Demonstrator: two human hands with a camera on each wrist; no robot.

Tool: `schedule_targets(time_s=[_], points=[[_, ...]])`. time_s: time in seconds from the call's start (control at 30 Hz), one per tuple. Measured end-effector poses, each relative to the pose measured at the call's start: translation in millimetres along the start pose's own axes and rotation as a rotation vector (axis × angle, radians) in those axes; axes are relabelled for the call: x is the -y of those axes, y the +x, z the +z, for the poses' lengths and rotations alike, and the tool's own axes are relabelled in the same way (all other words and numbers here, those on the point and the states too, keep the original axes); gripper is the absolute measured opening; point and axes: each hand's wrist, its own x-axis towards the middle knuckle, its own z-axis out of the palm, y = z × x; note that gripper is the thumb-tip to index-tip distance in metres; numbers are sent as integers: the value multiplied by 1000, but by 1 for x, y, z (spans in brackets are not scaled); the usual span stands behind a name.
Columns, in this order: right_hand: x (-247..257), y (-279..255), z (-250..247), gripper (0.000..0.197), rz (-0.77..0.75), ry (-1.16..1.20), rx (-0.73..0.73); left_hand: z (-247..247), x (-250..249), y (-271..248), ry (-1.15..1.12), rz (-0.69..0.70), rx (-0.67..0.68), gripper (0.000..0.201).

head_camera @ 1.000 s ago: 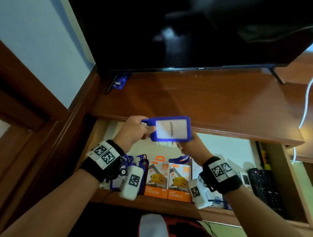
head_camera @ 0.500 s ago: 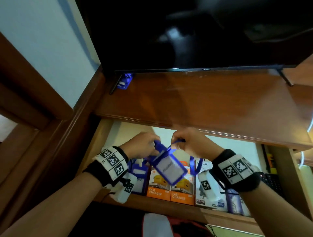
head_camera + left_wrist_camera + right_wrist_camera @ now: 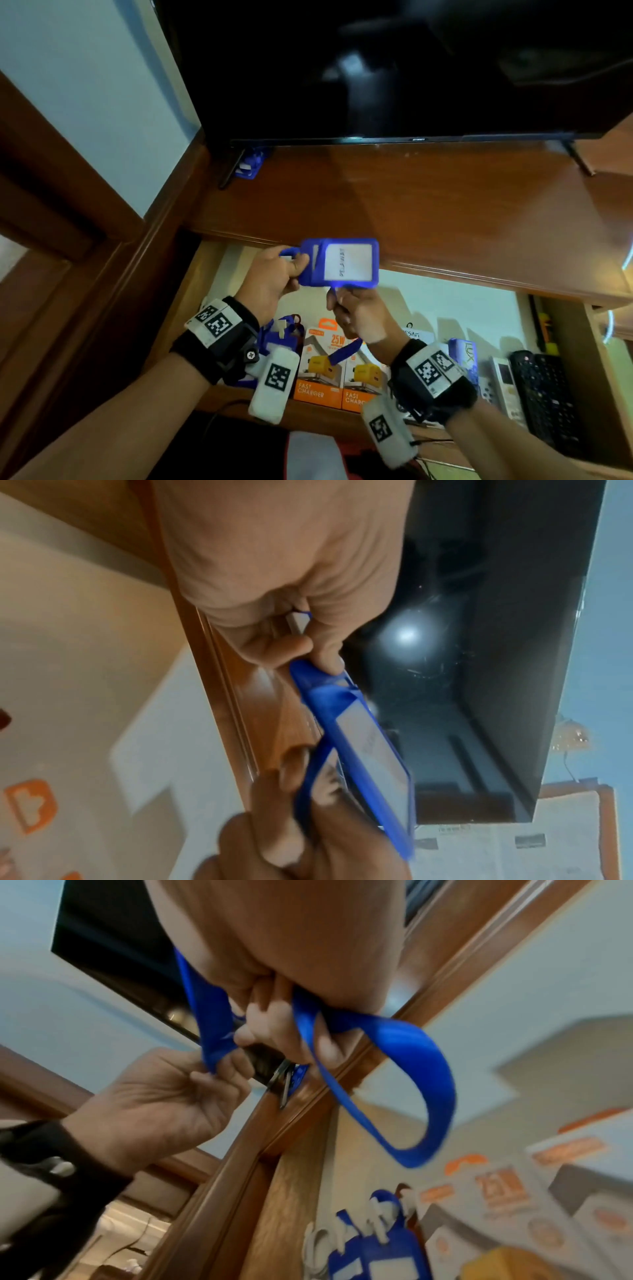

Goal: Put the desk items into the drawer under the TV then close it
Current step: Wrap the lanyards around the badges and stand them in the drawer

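One blue badge holder (image 3: 339, 263) was held above the open drawer (image 3: 191, 301), level with the front edge of the worktop (image 3: 411, 212); its white card insert faced up toward the head camera. The left hand (image 3: 274, 277) pinched the clip end of the badge holder between thumb and curled fingers; the right hand (image 3: 359, 318), just below the badge holder, had its fingers closed round the blue lanyard (image 3: 394, 1083), one loop of which hung free beneath that hand in the right wrist view. Both hands were therefore holding; neither was spread wide.

Contents of the drawer, counted: two orange-and-white charger boxes (image 3: 322, 373), side by side at the drawer front, directly below the hands; at least two further blue badge holders (image 3: 281, 339) at the drawer's left, partly hidden by the left wrist, so the exact count could not be told; one black remote (image 3: 544, 394) and one white remote (image 3: 505, 380) at the drawer's right; other packets in between were too obscured to identify.

On the worktop, behind the drawer: one TV (image 3: 394, 68) on two feet; one small blue item (image 3: 251, 164) beside the left foot, too small to identify.
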Motion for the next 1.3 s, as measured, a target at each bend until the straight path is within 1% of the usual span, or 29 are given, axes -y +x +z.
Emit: schedule_targets(time_s=[0.03, 0.07, 0.1, 0.13, 0.2, 0.27, 0.33, 0.4, 0.47, 0.5, 0.57, 0.63, 0.73, 0.77, 0.83, 0.9, 0.93, 1.0, 1.1, 1.23, 1.3], points=[[-1, -1, 5, 35, 54, 21, -39, 0, 0, 1, -37, -1, -51, 6], [-2, -2, 11, 38, 72, 31, -71, 1, 0, 2, -47, 16, -99, 6], [-1, -5, 14, 38, 64, -10, -71, 0, 0, 3, -11, 52, -146, 5], [3, -9, 17, 36, 36, -76, -48, -1, 1, 5, 57, 96, -193, 2], [10, -11, 16, 30, 26, -256, 12, -6, 3, 5, 259, 185, -263, 4], [16, -11, 10, 22, 6, -412, 88, -12, 5, 3, 495, 258, -250, 6], [26, -10, 1, 18, -45, -542, 146, -18, 5, 0, 751, 273, -158, 10], [35, -4, -9, 18, -74, -597, 115, -22, 5, -3, 885, 255, 28, 14], [37, 4, -19, 15, -62, -547, 87, -24, 3, -8, 932, 244, 229, 11], [36, 5, -22, 17, -55, -497, 98, -26, 2, -10, 941, 251, 300, 11], [31, 5, -21, 25, -68, -372, 126, -32, -1, -9, 938, 277, 359, 18], [25, 5, -16, 30, -105, -267, 119, -40, -2, -7, 849, 288, 381, 24], [25, 6, -4, 26, -178, -190, 46, -54, 2, -6, 571, 255, 422, 34], [25, 8, -2, 24, -196, -168, 31, -59, 4, -7, 487, 249, 440, 34], [25, 12, 4, 22, -210, -98, 38, -67, 7, -9, 370, 264, 473, 22], [22, 15, 12, 22, -190, -5, 46, -73, 10, -11, 259, 291, 474, 6], [21, 17, 17, 20, -166, 39, 50, -75, 11, -11, 202, 304, 464, 4], [23, 19, 25, 17, -123, 96, 62, -77, 15, -12, 72, 305, 448, 9], [28, 23, 38, 22, -79, 94, 82, -75, 21, -14, -146, 273, 407, 17], [32, 28, 53, 16, -29, 213, 125, -78, 28, -17, -366, 275, 336, 28], [32, 29, 60, 19, -20, 183, 140, -81, 31, -21, -444, 267, 304, 13]])
